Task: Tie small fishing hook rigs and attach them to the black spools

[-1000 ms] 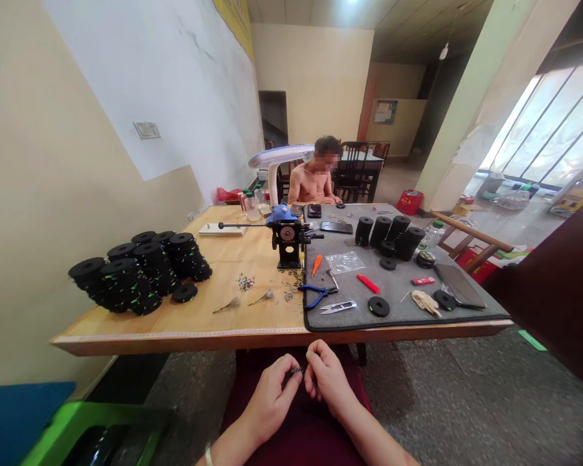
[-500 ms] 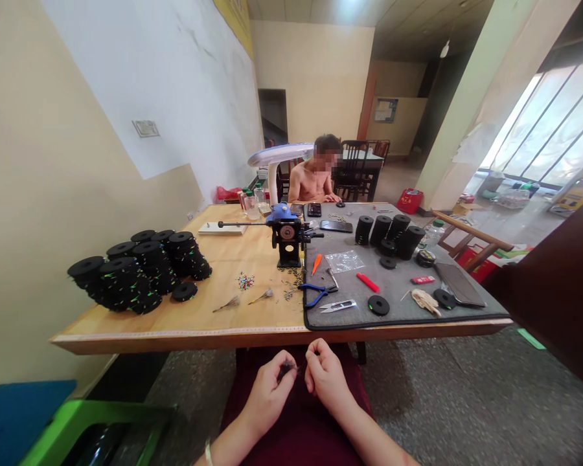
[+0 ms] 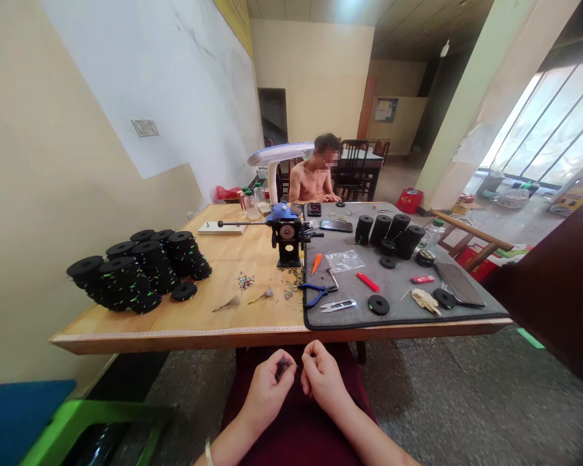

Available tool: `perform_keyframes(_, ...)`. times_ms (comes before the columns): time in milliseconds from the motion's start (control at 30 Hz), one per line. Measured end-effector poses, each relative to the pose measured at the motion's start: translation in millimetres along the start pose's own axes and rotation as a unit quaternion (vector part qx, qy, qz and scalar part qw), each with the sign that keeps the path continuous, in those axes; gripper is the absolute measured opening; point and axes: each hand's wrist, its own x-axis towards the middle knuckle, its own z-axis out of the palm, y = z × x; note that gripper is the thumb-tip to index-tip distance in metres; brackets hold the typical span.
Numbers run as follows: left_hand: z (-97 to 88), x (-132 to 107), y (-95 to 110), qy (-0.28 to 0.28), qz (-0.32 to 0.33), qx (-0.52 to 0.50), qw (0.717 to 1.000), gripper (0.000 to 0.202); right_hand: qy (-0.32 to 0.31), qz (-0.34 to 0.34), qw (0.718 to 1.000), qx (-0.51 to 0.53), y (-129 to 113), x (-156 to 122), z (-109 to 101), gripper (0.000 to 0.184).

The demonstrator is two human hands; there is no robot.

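Observation:
Over my lap, just in front of the table edge, my left hand (image 3: 271, 382) is closed around a small dark bundle (image 3: 282, 367), too small to make out clearly. Close beside it, my right hand (image 3: 323, 375) is pinched, thumb against fingers; what lies in it is hidden. A narrow gap separates the two hands. On the table beyond them lie blue-handled pliers (image 3: 315, 294), silver thread snips (image 3: 338, 306) and a black foam spool (image 3: 379, 305). Two small wispy bundles (image 3: 261, 296) and a pile of colourful beads (image 3: 245, 280) rest on the wood.
Stacks of black spools (image 3: 148, 259) stand at left, more spools (image 3: 391, 233) on the grey mat (image 3: 340, 265). A small crank machine (image 3: 288, 241) stands mid-table below a lamp (image 3: 279, 154). Another person (image 3: 311, 178) sits across the table. A green stool (image 3: 92, 414) is at lower left.
My right hand has shifted very slightly left, and the fingers of both hands have adjusted a little. Things on the table have stayed put.

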Motion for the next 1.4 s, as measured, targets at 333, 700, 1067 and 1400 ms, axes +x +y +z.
perform_keyframes(333, 1.3, 0.7, 1.2, -0.011, -0.021, -0.012, 1.0, 0.021, -0.004, 0.001, 1.0, 0.012, -0.7, -0.8, 1.4, 0.026)
perform_keyframes(700, -5.4, 2.2, 4.5, 0.013, -0.007, 0.014, 1.0, 0.018, -0.052, 0.035, 0.998, 0.017, -4.5, 0.1, -6.1, 0.027)
perform_keyframes(1067, -4.2, 6.3, 2.5, 0.037, -0.078, -0.116, 0.99, 0.025, -0.015, 0.019, 1.0, 0.012, -2.0, 0.1, -5.8, 0.008)
perform_keyframes(1400, -7.3, 10.8, -10.5, 0.115, -0.044, -0.044, 0.991, 0.024, -0.014, 0.029, 0.999, 0.017, -2.1, -0.8, -3.1, 0.007)
